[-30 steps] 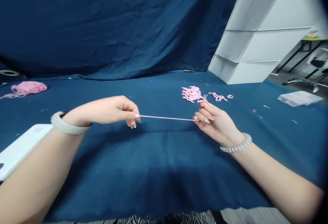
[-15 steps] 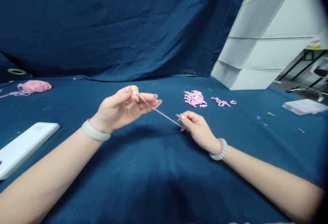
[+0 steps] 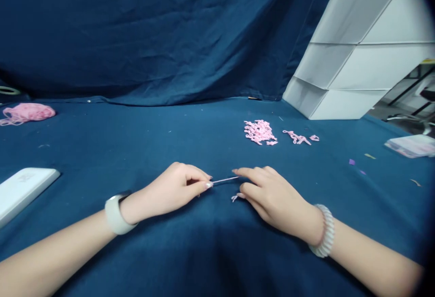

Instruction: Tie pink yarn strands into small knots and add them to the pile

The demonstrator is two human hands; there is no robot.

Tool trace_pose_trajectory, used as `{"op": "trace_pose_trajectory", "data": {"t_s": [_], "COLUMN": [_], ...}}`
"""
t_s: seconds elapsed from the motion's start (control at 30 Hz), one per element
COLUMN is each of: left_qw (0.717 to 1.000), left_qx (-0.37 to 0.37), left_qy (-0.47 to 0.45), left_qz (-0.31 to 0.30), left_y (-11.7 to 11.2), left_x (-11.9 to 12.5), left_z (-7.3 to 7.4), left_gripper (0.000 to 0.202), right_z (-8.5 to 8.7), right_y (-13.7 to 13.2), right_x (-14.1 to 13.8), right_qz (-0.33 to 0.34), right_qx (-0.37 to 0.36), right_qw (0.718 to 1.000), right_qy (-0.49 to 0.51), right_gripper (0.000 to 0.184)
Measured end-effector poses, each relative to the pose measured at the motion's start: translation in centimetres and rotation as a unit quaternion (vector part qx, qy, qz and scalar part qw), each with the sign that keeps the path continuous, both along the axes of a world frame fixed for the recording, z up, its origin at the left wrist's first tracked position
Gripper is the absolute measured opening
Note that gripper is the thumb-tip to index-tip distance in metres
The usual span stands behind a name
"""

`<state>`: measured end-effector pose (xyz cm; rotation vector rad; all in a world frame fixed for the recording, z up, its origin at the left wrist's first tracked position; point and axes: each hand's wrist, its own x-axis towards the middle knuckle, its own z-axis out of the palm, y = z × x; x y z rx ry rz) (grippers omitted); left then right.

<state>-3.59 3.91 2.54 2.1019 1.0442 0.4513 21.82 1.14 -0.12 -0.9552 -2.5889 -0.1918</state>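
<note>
My left hand (image 3: 173,189) rests low on the blue cloth (image 3: 136,143), its fingertips pinching a thin strand of pink yarn (image 3: 224,180). The strand runs right to my right hand (image 3: 272,196), and its far end disappears at the index finger. A small pink yarn loop (image 3: 234,197) lies beside that hand's lower fingertips. I cannot tell whether those fingers grip the strand.
A heap of small pink yarn knots (image 3: 259,131) and a few looser pieces (image 3: 297,137) lie ahead. A pink yarn ball (image 3: 27,112) sits far left, near a white phone (image 3: 25,188). A white shelf unit (image 3: 346,57) and a plastic box (image 3: 413,146) stand right.
Both hands have dropped from the air to the cloth and drawn closer together. The visible strand is shorter and nearly level, and a small pink loop now shows by my right hand.
</note>
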Motion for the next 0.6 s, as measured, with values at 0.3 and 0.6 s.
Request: {"op": "trace_pose_trajectory", "data": {"t_s": [0.3, 0.6], "left_qw": [0.984, 0.925], "left_qx": [0.113, 0.35], "left_qy": [0.115, 0.113], "left_qz": [-0.07, -0.091], "left_y": [-1.8, -1.7], "left_x": [0.5, -0.2], "left_z": [0.3, -0.3], "left_gripper": [0.033, 0.026], "right_z": [-0.1, 0.7], "right_y": [-0.3, 0.7], "right_x": [-0.4, 0.6], "right_qz": [0.001, 0.012], "right_qx": [0.072, 0.105], "right_qw": [0.996, 0.993], "right_qy": [-0.06, -0.055], "right_gripper": [0.031, 0.028]}}
